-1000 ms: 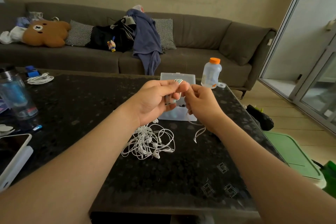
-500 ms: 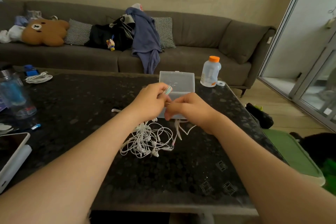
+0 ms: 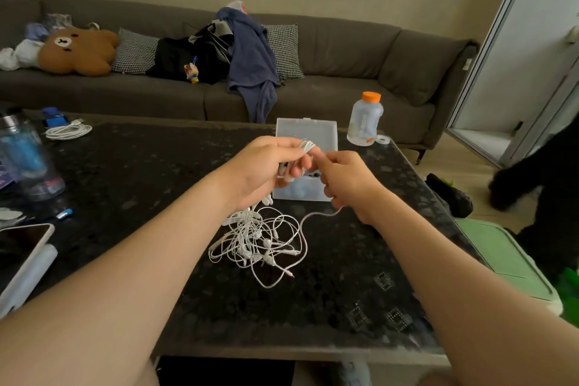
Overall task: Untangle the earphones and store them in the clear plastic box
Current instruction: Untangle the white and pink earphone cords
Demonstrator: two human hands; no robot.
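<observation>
Sofa [image 3: 344,50], orange-capped bottle [image 3: 365,119], phone [image 3: 18,244]

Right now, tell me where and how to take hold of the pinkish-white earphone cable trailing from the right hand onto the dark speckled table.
Pinch the pinkish-white earphone cable on its bare arc right of the tangled white earphones, coming from above on the right. There it seems to lie clear of other wires; lower down it loops back toward the pile.
</observation>
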